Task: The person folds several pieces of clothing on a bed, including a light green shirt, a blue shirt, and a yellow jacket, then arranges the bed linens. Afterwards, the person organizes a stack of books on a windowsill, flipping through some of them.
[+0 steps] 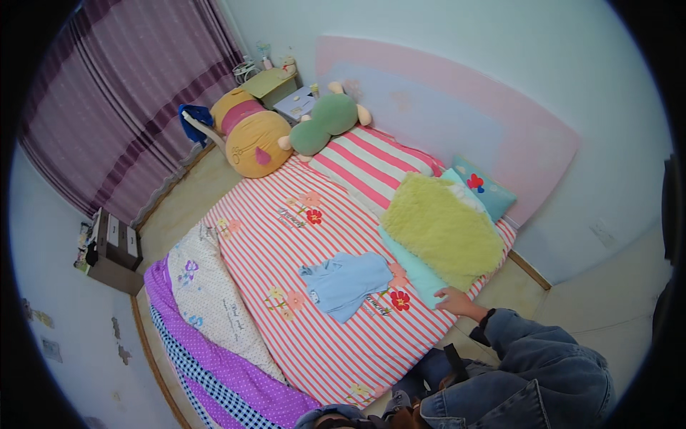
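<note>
"Touching what?"
"Turquoise cloth, near the headboard; right hand at its corner; can't tell if pinching; left hand unseen;"
"Progress?"
"Cloth seemingly laid out; blue shirt, farther from the headboard, untouched."

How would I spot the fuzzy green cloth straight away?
Start at the bed and its pink-edged headboard. Along the right side, a turquoise pillow is touched by the right hand. The cloth lies over part of that pillow, shaggy and yellow-green, unlike the smooth, darker green plush toy farther left.
</note>
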The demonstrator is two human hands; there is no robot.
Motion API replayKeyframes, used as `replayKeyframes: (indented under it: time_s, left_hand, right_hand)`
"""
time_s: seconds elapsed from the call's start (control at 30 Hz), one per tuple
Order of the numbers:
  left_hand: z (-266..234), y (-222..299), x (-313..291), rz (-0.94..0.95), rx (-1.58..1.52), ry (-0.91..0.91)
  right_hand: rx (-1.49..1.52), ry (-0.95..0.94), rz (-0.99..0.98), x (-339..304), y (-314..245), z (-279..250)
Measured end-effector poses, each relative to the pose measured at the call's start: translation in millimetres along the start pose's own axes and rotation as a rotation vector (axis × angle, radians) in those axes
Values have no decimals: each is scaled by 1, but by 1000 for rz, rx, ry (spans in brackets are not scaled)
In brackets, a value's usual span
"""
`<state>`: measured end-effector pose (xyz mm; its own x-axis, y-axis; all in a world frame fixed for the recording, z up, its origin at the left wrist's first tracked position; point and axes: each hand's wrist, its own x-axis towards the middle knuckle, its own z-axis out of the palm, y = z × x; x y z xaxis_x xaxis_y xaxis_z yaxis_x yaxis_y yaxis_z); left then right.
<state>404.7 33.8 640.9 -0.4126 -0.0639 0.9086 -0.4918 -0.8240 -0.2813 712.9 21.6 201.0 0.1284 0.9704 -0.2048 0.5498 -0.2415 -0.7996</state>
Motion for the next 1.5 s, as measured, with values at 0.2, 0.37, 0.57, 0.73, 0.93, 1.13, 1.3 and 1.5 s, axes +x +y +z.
replayKeyframes:
  time_s: [0.2, 0.37, 0.57, 0.73, 0.93, 1.13, 1.3, 1.5]
  left_hand:
    - [-67, 33, -58, -581, 304, -271]
    - [-134, 82, -96, -1597, 871, -835]
    - [-165, 27, -78, -1817, 683, -1643]
    - [-127, -107, -196, -1592, 741, -889]
    - [-54, -203, -408, -1846, 795, -569]
    - [-23, -354, -576, -1626, 1066, -739]
    - [17, -449, -659, -1629, 1041, -923]
    - [28, -536, -747, -1702, 1216, -1243]
  right_hand:
    - [38, 241, 417, -232, 144, -152]
    - [126, 47, 1185, -469, 31, -400]
    - [-342, 624, -65, -273, -255, -626]
    - [-109, 194, -563, 25, -268, -520]
    - [-44, 302, -335, 248, -15, -363]
    - [-544, 328, 233, 282, 183, -332]
    - [-495, 55, 148, 273, 204, -298]
    - [-590, 61, 1, 245, 214, -277]
